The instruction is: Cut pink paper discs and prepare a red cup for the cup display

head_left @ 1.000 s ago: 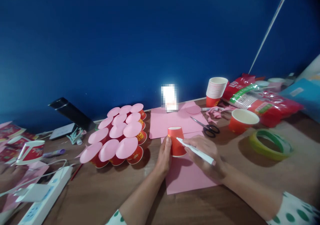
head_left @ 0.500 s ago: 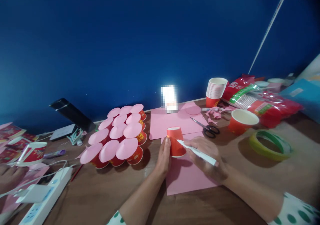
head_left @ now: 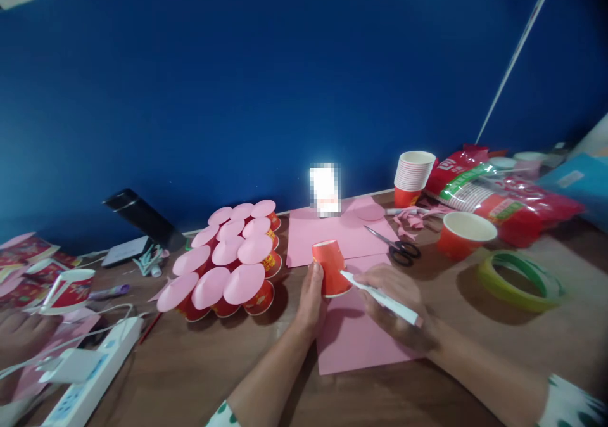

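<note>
An upside-down red paper cup (head_left: 332, 272) is gripped along its left side by my left hand (head_left: 311, 300), the thumb pressed on its wall. The cup leans to the left over a pink paper sheet (head_left: 354, 344). My right hand (head_left: 396, 294) is closed around a white marker pen (head_left: 384, 300), whose tip is at the cup's right side. Whether the tip touches the cup I cannot tell. Just beyond my right hand lie black-handled scissors (head_left: 401, 249). More pink sheets (head_left: 318, 240) are spread behind the cup.
At left stand several upturned red cups topped with pink paper cones (head_left: 228, 249). On the right are a stack of cups (head_left: 414, 173), a single upright cup (head_left: 465, 240), a tape roll (head_left: 517, 281) and a red plastic bag (head_left: 498, 192). A power strip (head_left: 95, 376) and another person's hand (head_left: 28, 332) are far left.
The cup has tilted to the left in my left hand. My right hand and the marker have shifted slightly right and down. The whole view has also moved a little.
</note>
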A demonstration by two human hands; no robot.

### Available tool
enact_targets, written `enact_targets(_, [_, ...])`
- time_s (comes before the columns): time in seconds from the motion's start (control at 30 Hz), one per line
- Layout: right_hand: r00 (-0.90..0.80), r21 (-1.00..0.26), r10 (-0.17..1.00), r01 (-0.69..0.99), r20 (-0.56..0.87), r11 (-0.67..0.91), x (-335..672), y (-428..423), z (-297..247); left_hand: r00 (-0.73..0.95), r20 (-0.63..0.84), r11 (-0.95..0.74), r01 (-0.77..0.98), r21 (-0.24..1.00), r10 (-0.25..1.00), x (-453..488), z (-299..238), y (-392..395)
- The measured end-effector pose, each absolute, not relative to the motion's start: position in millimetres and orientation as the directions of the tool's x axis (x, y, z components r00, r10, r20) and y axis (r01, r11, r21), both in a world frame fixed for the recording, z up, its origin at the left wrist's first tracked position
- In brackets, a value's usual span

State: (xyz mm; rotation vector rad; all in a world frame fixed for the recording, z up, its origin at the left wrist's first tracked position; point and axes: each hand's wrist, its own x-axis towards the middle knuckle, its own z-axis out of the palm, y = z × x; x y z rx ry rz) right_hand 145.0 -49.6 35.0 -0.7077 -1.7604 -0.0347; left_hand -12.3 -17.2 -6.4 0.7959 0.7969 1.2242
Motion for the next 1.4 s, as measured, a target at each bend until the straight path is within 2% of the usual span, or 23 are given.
enact_targets(0.27, [-0.106, -0.317, 0.415, 0.484, 0.904, 0.815, 144, -48, 32, 0.190, -0.020, 0.120, -0.531, 0.839, 0.982, -12, -9, -18])
enact_targets(0.47, [-0.142, -0.348, 0.469, 0.495, 0.872, 0.796, 147, -49, 31, 0.175, -0.081, 0.162, -0.514, 0.842, 0.981, -11, -7, -17])
enact_targets(0.6, [-0.132, -0.364, 0.470, 0.464, 0.873, 0.807, 149, -49, 27, 0.200, -0.097, 0.177, -0.433, 0.884, 0.975, -12, -3, -18])
enact_targets(0.8, [-0.164, -0.376, 0.497, 0.468, 0.852, 0.800, 149, -50, 28, 0.188, -0.002, 0.043, -0.211, 0.977, 0.982, -17, -9, -16])
enact_targets(1.0, [-0.163, -0.415, 0.534, 0.459, 0.830, 0.785, 149, -51, 30, 0.206, 0.018, 0.040, -0.273, 0.961, 0.978, -16, -15, -17])
enact_targets(1.4, [-0.144, -0.426, 0.548, 0.478, 0.824, 0.768, 148, -52, 28, 0.216, 0.020, 0.033, -0.239, 0.971, 0.976, -16, -10, -18])
